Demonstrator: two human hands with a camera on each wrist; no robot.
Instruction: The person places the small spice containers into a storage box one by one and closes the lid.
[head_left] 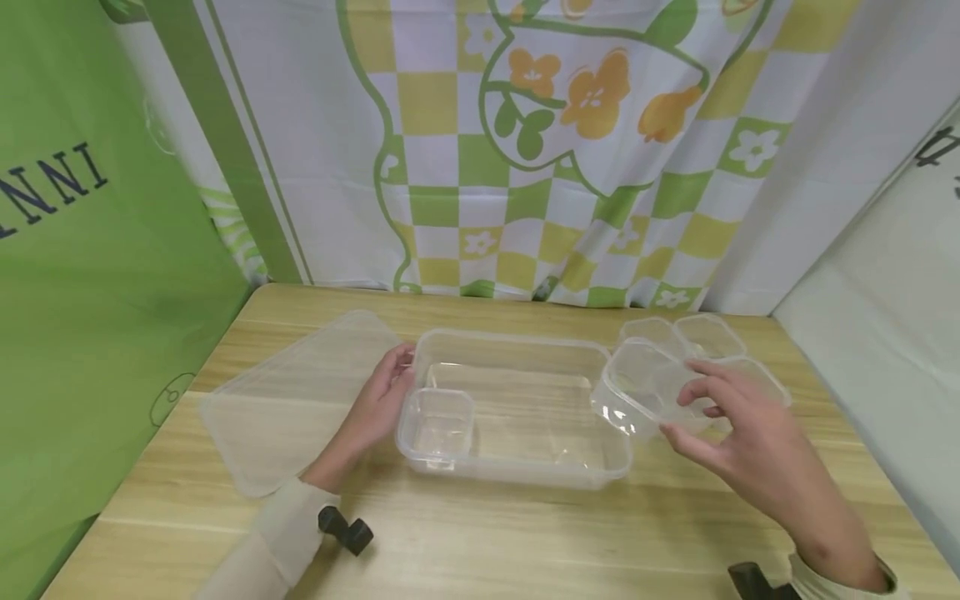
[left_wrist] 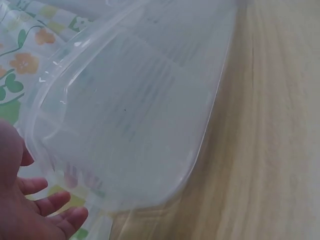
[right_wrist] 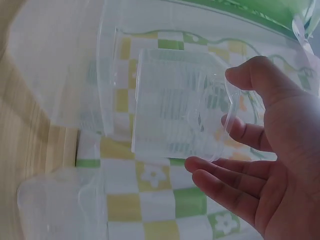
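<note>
A large clear plastic tub [head_left: 517, 479] stands in the middle of the table in the head view. My left hand [head_left: 384, 387] is at the left end of it, its loosely bent fingers right at the rim. In the left wrist view those fingers [left_wrist: 52, 204] spread beside the tub's wall [left_wrist: 135, 105]. My right hand [head_left: 750, 442] pinches a small clear container [head_left: 633, 379] between thumb and fingers, tilted over the tub's right end. Another small clear container [head_left: 444, 421] sits inside the tub's near left corner.
Several more small clear containers [head_left: 708, 335] stand at the table's back right, partly behind my right hand. A large translucent lid [head_left: 292, 400] lies flat on the wooden table [head_left: 480, 542] at the left. Patterned cloth [head_left: 487, 158] hangs behind the table's back edge.
</note>
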